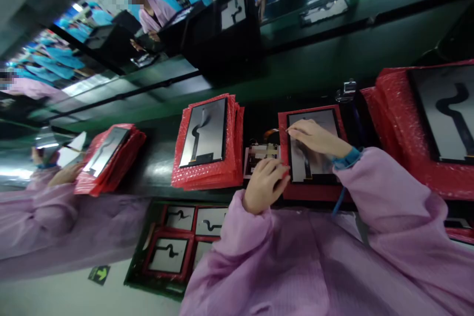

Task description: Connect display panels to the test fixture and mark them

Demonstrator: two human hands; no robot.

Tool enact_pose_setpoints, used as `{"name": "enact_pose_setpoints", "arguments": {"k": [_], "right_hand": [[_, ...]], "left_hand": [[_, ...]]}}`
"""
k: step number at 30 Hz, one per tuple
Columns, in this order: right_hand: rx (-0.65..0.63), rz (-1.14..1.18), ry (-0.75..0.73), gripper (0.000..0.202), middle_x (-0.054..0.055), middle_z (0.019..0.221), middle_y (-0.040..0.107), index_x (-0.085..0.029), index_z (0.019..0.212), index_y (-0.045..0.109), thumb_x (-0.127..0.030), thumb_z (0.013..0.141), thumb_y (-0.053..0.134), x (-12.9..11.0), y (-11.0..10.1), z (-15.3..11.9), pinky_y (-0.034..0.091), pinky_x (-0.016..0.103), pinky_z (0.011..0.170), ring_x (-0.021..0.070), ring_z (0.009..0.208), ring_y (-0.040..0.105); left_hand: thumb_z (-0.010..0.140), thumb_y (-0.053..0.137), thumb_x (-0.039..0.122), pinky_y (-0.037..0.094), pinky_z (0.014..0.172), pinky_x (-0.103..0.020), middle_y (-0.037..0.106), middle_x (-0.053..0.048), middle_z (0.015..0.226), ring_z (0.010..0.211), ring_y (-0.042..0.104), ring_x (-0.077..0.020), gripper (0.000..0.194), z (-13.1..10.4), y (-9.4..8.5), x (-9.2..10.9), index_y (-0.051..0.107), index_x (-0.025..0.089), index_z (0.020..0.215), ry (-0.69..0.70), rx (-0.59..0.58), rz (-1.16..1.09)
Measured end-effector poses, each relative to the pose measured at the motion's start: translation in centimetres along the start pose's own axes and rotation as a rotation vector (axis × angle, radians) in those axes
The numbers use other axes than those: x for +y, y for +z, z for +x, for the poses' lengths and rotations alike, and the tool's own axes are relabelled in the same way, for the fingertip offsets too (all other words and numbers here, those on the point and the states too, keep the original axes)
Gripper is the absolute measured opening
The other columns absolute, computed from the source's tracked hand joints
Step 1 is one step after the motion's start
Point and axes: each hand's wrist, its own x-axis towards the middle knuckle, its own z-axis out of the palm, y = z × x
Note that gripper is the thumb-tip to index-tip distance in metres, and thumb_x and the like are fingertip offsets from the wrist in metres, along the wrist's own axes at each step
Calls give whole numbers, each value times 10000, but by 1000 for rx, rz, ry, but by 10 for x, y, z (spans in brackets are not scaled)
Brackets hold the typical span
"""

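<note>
1. Right hand [314, 139]: grip released, fingers flat on the display panel [314, 145], fingertips near its far left corner.
2. Left hand [264, 182]: grip loosely curled, grasping nothing I can confirm; fingertips touch the panel's near left edge and its red bubble-wrap sheet [313, 192].
3. Panel lies face-down on the dark bench [155, 168], between both grips.
4. Left of the left grip: a stack of wrapped panels [207, 143].
5. Right of the right grip: another red stack [425, 128].
</note>
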Motion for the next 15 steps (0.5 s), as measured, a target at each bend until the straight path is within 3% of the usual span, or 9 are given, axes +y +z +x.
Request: {"name": "enact_pose_setpoints", "arguments": {"k": [3, 4, 7, 11, 15], "right_hand": [[-41, 176, 67, 283, 98, 974, 723, -169, 970, 693, -375, 924, 503, 8, 17, 3, 508, 388, 871, 225, 896, 655], [-46, 224, 72, 265, 90, 962, 718, -169, 974, 683, -371, 906, 526, 10, 19, 1, 515, 361, 819, 212, 861, 652], [-31, 238, 33, 192, 71, 939, 704, -178, 921, 661, -327, 861, 556, 17, 20, -3, 511, 327, 771, 190, 825, 644], [-2, 159, -32, 81, 70, 938, 694, -190, 776, 610, -237, 807, 552, 19, 22, -3, 484, 358, 857, 198, 869, 624], [15, 104, -94, 29, 65, 904, 685, -200, 758, 585, -187, 766, 560, 19, 30, 0, 426, 408, 972, 215, 913, 593]], "left_hand": [[1010, 499, 255, 484, 986, -397, 717, -100, 1085, 1057, 605, -228, 227, 41, -7, -20, 696, 180, 1093, -53, 255, 33], [1009, 497, 269, 468, 1002, -406, 711, -107, 1115, 1081, 594, -237, 244, 53, -5, -28, 688, 171, 1124, -66, 278, 52], [995, 496, 277, 419, 1024, -417, 725, -91, 1095, 1082, 598, -239, 244, 79, 8, -50, 690, 168, 1096, -65, 132, 40], [959, 502, 215, 386, 968, -396, 732, -34, 876, 927, 617, -202, 199, 84, 24, -64, 669, 189, 854, -78, -135, -41], [928, 499, 177, 365, 944, -393, 719, -27, 839, 893, 602, -195, 175, 79, 29, -65, 630, 190, 812, -103, -193, -71]]}}
